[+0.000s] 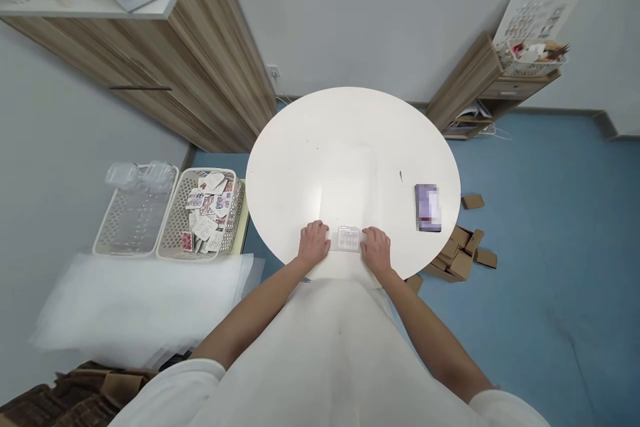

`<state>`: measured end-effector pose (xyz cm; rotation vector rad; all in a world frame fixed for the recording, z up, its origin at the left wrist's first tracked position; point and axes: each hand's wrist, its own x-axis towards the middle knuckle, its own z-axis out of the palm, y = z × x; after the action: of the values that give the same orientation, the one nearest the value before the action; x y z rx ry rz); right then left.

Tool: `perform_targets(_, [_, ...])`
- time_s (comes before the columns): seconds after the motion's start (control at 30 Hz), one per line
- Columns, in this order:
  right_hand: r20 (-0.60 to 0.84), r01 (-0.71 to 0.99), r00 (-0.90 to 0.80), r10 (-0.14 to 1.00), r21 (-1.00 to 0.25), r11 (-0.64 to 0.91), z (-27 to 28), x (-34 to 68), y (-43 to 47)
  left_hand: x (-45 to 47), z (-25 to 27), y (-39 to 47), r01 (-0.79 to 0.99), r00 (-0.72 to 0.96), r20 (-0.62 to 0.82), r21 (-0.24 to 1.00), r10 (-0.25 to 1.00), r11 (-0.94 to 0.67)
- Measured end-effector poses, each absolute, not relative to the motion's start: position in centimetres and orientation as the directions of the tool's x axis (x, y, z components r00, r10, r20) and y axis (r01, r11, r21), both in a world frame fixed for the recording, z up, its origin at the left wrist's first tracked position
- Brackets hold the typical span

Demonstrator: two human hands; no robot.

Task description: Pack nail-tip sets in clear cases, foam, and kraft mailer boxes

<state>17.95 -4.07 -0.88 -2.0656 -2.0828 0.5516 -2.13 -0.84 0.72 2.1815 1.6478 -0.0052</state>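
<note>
Resting palm down at the near edge of the white desk (400,127), the left hand (315,242) and right hand (376,249) flank a small clear plastic case (349,238). The case lies flat between them, close to the person's body, on a pale, thin-looking sheet (346,180) that stretches away across the desk. The left hand has its fingers bent and its thumb side turned toward the case, a small gap between; the right hand's forefinger points at the case's right edge, just beside it, and whether it touches cannot be told. Nor can I tell whether either hand is pinching the sheet, as the undersides of the fingers are hidden. Farther right on the desk lies a purple item (428,207), its surface blurred into blocks. Left of the desk stand two white baskets: one basket of printed cards (203,257), the other a basket of clear plastic packaging (125,255). Nearer the person is a stack of white sheets (145,300). Brown cardboard boxes (455,257) sit on the blue floor (540,227) at the right.
</note>
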Motion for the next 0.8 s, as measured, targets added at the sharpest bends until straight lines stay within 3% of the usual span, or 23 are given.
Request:
perform_targets(0.17, [-0.197,0.882,-0.342,0.919,-0.405,0.241,-0.5,18.0,-4.0,-1.4,1.5,-0.5,0.8,0.568,-0.262,0.401,0.78,-0.447])
perform_targets(0.43, [-0.15,0.844,-0.427,0.892,-0.421,0.334,0.5,17.6,-3.6,-1.0,1.7,0.0,0.676,0.731,-0.219,0.361,0.646,-0.643])
perform_targets(0.67, [-0.218,0.895,-0.382,0.898,-0.327,0.302,1.2,16.0,-3.1,0.0,1.8,0.1,0.716,0.688,-0.23,0.366,0.688,-0.594])
perform_targets(0.8, [-0.264,0.883,-0.415,0.871,-0.348,0.316,2.4,15.3,-4.3,-1.0,2.5,-0.8,0.709,0.693,-0.254,0.411,0.675,-0.573])
